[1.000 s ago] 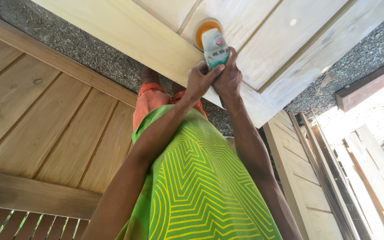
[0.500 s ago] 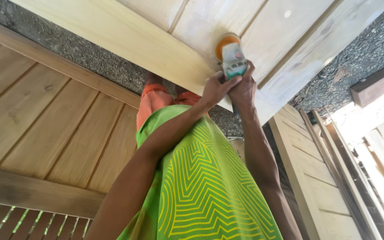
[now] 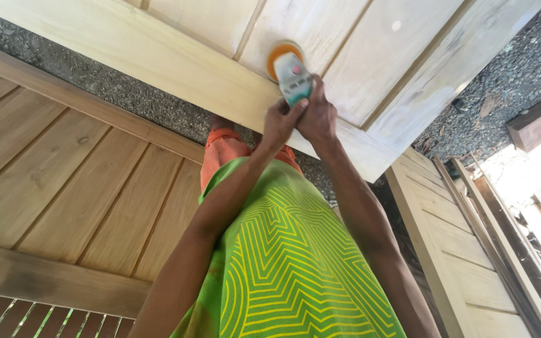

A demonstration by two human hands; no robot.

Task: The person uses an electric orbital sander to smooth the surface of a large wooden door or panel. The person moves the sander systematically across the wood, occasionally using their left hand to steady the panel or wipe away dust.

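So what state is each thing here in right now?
Sander: gripped by both hands, orange disc flat on the pale door.
Left hand: closed on the sander's rear.
Right hand: closed on the sander beside the left.
Pale door: lying flat, bare wood, dusty white in patches.
Brown door: lying flat on the gravel.

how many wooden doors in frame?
3. A pale door across the top, where both hands, left hand and right hand, hold the sander; a browner door at left; another door at lower right. Planks at right may hide more.
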